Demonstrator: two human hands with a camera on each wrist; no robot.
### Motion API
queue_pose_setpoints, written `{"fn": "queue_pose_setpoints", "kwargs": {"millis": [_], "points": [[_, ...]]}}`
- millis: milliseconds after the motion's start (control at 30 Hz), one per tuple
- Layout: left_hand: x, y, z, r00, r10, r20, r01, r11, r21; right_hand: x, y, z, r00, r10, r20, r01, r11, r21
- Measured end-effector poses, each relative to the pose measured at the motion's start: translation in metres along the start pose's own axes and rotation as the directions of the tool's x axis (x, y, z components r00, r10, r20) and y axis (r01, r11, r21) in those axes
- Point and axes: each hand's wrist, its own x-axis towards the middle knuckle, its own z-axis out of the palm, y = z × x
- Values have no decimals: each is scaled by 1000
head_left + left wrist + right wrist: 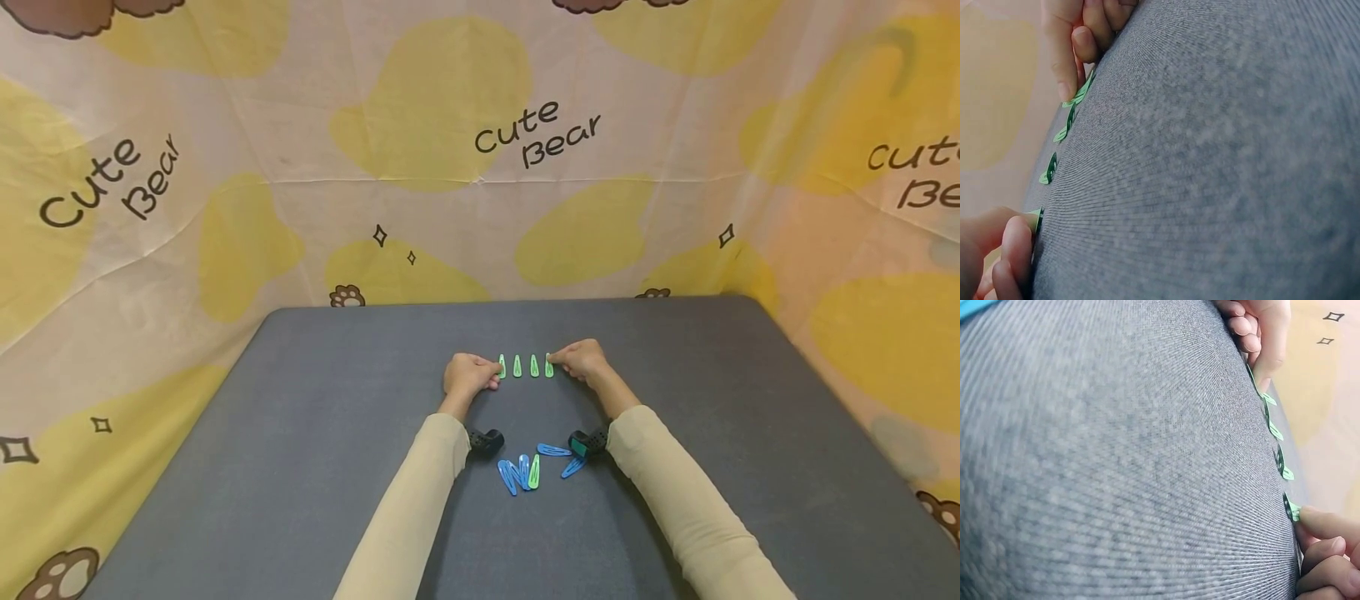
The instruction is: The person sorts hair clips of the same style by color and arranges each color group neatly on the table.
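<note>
Several green snap hair clips stand in a row on the grey table, two of them, a clip point(517, 367) and its neighbour point(534, 366), between the hands. My left hand point(467, 375) touches the leftmost green hair clip point(502, 367) with its straight index finger; the thumb is close by and the other fingers are bent. At the other end, my right hand point(585, 360) has its extended index fingertip on the rightmost green hair clip point(549, 367). Both end clips lie on the table, partly covered by fingertips in the wrist views.
Nearer the body lie several blue hair clips point(507, 477) beside one green hair clip point(534, 472). Two more blue clips, one flat point(553, 450) and one slanted point(572, 468), lie by the right wrist camera point(588, 442). A printed cloth point(420, 125) hangs behind the table point(315, 433).
</note>
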Motion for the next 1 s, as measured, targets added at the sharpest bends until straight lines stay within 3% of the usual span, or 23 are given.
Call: {"fn": "queue_pose_setpoints", "kwargs": {"millis": [600,1000], "points": [[0,0,0,1000,-18,-2,18,1000,4,1,2,1,1000,-6,-15,5,1000,-17],[1,0,1,1000,-15,-18,15,1000,19,-3,7,1,998,-53,-20,53,998,-26]]}}
